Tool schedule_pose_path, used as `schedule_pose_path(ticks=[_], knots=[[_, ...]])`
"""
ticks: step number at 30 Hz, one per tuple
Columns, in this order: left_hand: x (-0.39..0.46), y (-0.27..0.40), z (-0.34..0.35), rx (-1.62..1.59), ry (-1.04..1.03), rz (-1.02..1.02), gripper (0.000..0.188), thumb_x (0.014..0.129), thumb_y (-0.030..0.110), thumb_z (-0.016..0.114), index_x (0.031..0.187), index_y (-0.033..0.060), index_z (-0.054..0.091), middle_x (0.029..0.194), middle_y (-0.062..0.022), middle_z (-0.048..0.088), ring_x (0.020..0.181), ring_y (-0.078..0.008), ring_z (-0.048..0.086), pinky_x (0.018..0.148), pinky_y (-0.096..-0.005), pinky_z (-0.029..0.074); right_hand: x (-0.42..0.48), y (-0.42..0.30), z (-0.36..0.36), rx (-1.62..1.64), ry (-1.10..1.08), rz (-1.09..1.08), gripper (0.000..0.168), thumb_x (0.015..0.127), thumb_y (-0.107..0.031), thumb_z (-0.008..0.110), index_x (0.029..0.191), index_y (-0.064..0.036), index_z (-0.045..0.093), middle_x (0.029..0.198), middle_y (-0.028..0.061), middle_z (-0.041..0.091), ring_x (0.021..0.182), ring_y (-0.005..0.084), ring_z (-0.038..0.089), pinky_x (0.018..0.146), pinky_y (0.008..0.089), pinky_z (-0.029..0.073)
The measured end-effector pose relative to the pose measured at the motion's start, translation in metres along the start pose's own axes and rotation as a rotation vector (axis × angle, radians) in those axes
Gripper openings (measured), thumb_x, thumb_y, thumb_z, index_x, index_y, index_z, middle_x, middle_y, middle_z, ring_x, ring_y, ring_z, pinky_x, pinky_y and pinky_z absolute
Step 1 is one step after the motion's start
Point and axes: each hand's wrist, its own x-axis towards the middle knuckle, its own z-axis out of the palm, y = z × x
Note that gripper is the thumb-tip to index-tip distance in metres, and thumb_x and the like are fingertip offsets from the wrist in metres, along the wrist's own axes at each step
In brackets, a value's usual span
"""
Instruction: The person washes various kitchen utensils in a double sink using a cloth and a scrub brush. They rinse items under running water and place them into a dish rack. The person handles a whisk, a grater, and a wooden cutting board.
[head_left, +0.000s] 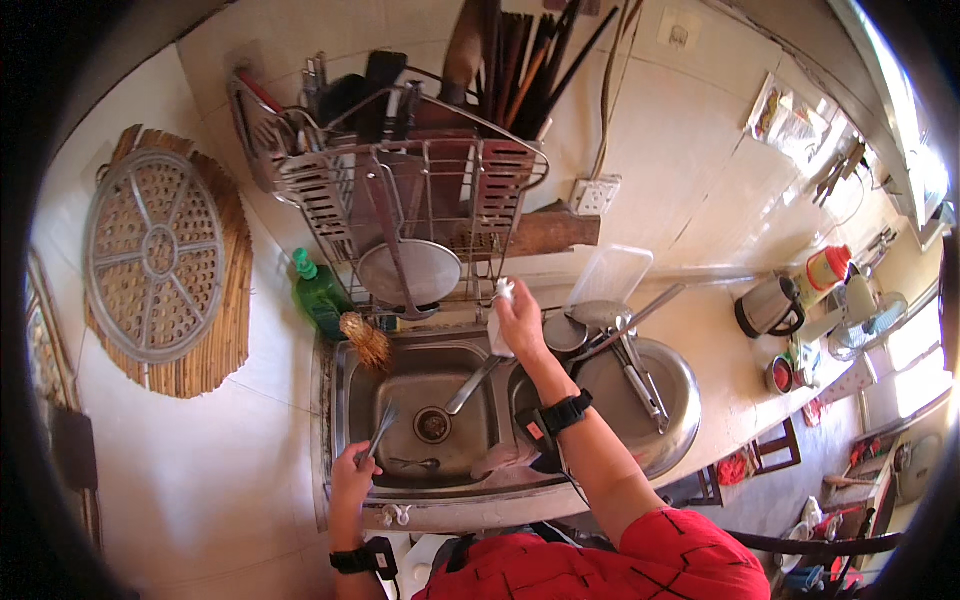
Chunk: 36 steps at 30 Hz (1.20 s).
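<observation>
My left hand (355, 474) is closed around the handle of a metal fork (383, 425), held over the left side of the steel sink (491, 486). A spoon (414, 463) lies in the basin near the drain. My right hand (520, 322) is at the back of the sink, by the faucet (472, 386), with its fingers around a small white thing at the faucet's top; its exact grip is hard to see. A scrub brush of plant fibre (365, 342) rests on the back left corner beside a green pump bottle (321, 296).
Above the sink hangs a wire rack (420, 150) with chopsticks, knives and a ladle. Right of the basin, a large metal lid (679, 390) carries tongs (637, 375) and pans. An electric kettle (768, 307) stands farther right. A round steamer plate (156, 255) hangs at left.
</observation>
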Motion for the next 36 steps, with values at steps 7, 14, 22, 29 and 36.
schedule_pose_path(ticks=[7, 14, 22, 29, 36], knots=[[-0.006, 0.026, 0.01, -0.017, 0.064, 0.16, 0.031, 0.085, 0.007, 0.053, 0.115, 0.0038, 0.05, 0.069, -0.007, 0.061, 0.063, -0.0153, 0.062, 0.06, -0.0277, 0.046, 0.017, 0.003, 0.001, -0.447, -0.092, -0.227, 0.018, 0.085, -0.013, 0.056, 0.091, 0.001, 0.045, 0.068, 0.0277, 0.054, 0.07, 0.0478, 0.052, 0.056, 0.0512, 0.039], [-0.013, -0.007, 0.028, -0.035, -0.034, 0.154, 0.03, 0.086, 0.009, 0.053, 0.115, 0.0027, 0.049, 0.07, -0.0072, 0.062, 0.062, -0.013, 0.058, 0.057, -0.0272, 0.044, 0.018, 0.004, 0.002, -0.564, -0.062, -0.317, 0.014, 0.082, -0.008, 0.055, 0.088, 0.001, 0.045, 0.066, 0.0268, 0.055, 0.068, 0.0466, 0.053, 0.055, 0.0519, 0.04], [-0.019, -0.025, 0.016, -0.045, 0.072, 0.163, 0.03, 0.087, 0.009, 0.052, 0.116, 0.0026, 0.048, 0.068, -0.0068, 0.061, 0.06, -0.0122, 0.056, 0.055, -0.0269, 0.043, 0.009, -0.005, -0.006, -0.427, -0.066, -0.191, 0.018, 0.085, -0.013, 0.057, 0.098, -0.003, 0.049, 0.07, 0.0224, 0.056, 0.064, 0.0419, 0.054, 0.055, 0.0412, 0.043], [-0.016, -0.01, 0.016, -0.089, 0.055, 0.123, 0.03, 0.087, 0.009, 0.052, 0.117, 0.0056, 0.049, 0.069, -0.006, 0.061, 0.055, -0.0106, 0.051, 0.052, -0.0257, 0.041, -0.032, -0.048, -0.01, -0.224, 0.06, -0.077, 0.026, 0.091, -0.018, 0.044, 0.11, -0.002, 0.037, 0.085, 0.0209, 0.055, 0.074, 0.0309, 0.053, 0.07, 0.0412, 0.042], [-0.01, -0.006, 0.014, -0.122, 0.035, 0.144, 0.031, 0.084, 0.008, 0.053, 0.114, 0.0022, 0.05, 0.066, -0.0076, 0.061, 0.062, -0.0151, 0.06, 0.06, -0.029, 0.046, -0.017, -0.172, -0.021, -0.159, -0.155, -0.323, 0.019, 0.086, -0.013, 0.057, 0.098, -0.001, 0.048, 0.077, 0.0151, 0.058, 0.067, 0.0204, 0.055, 0.062, 0.0309, 0.045]])
